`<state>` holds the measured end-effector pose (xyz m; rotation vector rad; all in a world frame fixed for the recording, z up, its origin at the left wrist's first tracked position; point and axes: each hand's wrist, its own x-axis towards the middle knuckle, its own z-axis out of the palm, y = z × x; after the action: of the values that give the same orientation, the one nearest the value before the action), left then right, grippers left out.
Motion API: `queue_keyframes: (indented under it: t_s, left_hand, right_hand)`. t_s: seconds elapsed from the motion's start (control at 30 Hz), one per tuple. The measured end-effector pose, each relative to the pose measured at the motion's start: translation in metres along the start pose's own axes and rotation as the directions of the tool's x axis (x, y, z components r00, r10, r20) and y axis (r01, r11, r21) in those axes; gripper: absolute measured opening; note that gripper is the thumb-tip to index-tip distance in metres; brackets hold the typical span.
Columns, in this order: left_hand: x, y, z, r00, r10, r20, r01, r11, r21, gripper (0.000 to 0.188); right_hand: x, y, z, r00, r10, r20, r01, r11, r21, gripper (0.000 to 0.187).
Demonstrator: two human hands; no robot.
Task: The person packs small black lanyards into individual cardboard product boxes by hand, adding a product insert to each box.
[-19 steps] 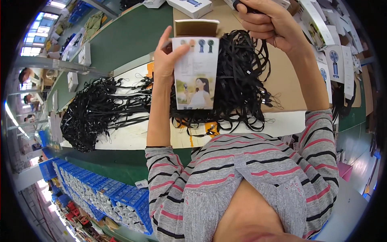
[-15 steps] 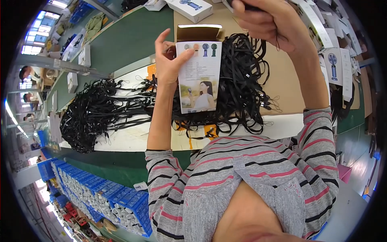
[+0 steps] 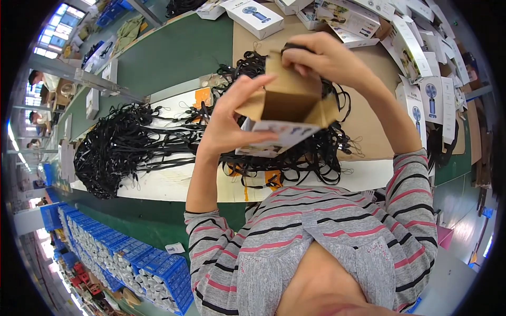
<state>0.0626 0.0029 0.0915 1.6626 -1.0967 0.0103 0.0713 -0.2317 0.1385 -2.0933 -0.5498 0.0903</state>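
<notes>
- Green workbench (image 3: 174, 58) is carrying a heap of black cords (image 3: 132, 150) behind the open carton (image 3: 287, 110).
- Your left hand (image 3: 232, 124) is clasping that carton; your right hand (image 3: 327, 60) is pinching a cord at its mouth.
- Loops may be snagging on the flaps, I judge.

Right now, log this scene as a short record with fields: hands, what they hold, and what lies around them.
left hand: grips the box from the left side, thumb along its printed face
right hand: at the box's open top, fingers on a black cord
box: small carton, brown inside, top flaps open, tilted with the opening toward the camera
cords: black heap spread over the table below the hands
boxes: more white cartons at the far edge and right
crates: blue, lower left
</notes>
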Motion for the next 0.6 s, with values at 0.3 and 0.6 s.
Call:
queue_keyframes:
  t_s: [0.3,0.6]
  left_hand:
    - [0.007,0.023,0.000,0.979,-0.078,0.187,0.053,0.989,0.139,0.070]
    - [0.013,0.006,0.010,0.968,-0.249,-0.002,0.249,0.966,0.069,0.056]
  right_hand:
    - [-0.010,0.014,0.019,0.849,0.259,0.461,-0.432,0.843,0.322,0.024]
    - [0.013,-0.085,-0.063,0.993,-0.044,-0.106,0.104,0.732,0.674,0.024]
